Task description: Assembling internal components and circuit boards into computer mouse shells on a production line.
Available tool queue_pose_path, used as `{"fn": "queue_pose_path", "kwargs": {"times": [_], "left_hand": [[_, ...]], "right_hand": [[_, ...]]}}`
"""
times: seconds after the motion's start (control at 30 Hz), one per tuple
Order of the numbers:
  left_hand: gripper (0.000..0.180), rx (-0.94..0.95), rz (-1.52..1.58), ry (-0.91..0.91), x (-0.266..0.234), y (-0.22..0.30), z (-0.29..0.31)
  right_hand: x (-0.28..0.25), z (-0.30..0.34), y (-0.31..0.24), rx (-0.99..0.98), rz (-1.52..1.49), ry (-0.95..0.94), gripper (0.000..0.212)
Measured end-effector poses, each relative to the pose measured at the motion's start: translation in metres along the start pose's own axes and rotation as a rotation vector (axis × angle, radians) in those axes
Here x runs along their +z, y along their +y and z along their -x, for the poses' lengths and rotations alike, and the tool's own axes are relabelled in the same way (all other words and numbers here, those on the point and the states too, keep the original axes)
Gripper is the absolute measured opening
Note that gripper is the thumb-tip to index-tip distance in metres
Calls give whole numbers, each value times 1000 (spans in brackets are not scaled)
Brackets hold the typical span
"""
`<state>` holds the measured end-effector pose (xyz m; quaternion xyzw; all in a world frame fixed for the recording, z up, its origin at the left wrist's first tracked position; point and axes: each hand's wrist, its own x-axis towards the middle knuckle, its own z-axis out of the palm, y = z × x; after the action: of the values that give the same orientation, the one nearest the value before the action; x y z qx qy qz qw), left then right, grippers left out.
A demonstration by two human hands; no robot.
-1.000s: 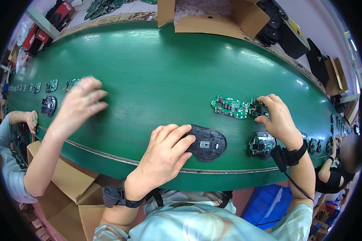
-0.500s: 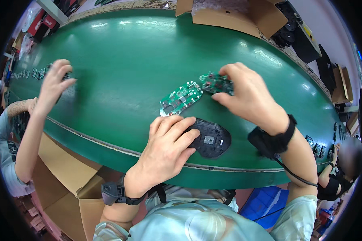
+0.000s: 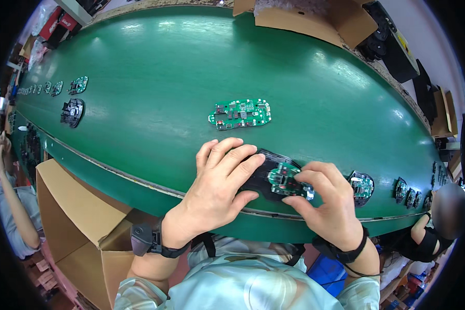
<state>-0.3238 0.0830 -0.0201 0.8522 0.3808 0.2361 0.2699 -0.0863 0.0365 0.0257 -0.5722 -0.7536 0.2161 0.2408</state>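
Note:
A black mouse base (image 3: 258,188) lies near the belt's front edge. My left hand (image 3: 217,181) grips its left side, fingers across the top and thumb toward the front. In the fingertips of my right hand (image 3: 328,201) is a green circuit board (image 3: 284,180), tilted over the right half of the base. Whether the board touches the base I cannot tell. Farther back, a second green circuit board (image 3: 241,114) rests flat on the green belt. To the right of my right hand sits a black base with a board in it (image 3: 360,188).
More boards (image 3: 78,85) stretch away in a row at the far left, by a black shell (image 3: 72,112). Several assembled pieces (image 3: 400,189) line the right side. A cardboard box (image 3: 305,28) stands behind the belt, another (image 3: 67,206) at front left. Co-workers stand at both ends.
My right hand has brought a board toward me, over the base. The other board has turned to lie more level. A co-worker's hand has drawn back from the left of the belt.

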Motion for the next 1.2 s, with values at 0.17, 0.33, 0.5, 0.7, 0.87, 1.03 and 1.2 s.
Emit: {"fn": "queue_pose_path", "kwargs": {"times": [0.17, 0.33, 0.5, 0.7, 0.87, 1.03, 1.2], "left_hand": [[78, 1, 26, 31, 1, 1, 7], [85, 13, 117, 55, 5, 4, 15], [85, 17, 106, 46, 1, -1, 12], [82, 23, 106, 20, -3, -8, -6], [80, 31, 111, 29, -3, -9, -16], [79, 37, 109, 16, -1, -11, -21], [78, 32, 84, 5, 4, -8, -27]], "right_hand": [[18, -8, -7, -138, 54, 17, 39], [26, -4, -11, -179, 73, 25, 40], [27, -7, -12, -157, 72, 12, 40], [23, -20, -7, -155, 94, 5, 41], [25, -28, -2, -146, 105, -8, 41], [27, -30, 3, -140, 108, 12, 41], [25, -30, 9, -138, 117, 18, 42]]}}
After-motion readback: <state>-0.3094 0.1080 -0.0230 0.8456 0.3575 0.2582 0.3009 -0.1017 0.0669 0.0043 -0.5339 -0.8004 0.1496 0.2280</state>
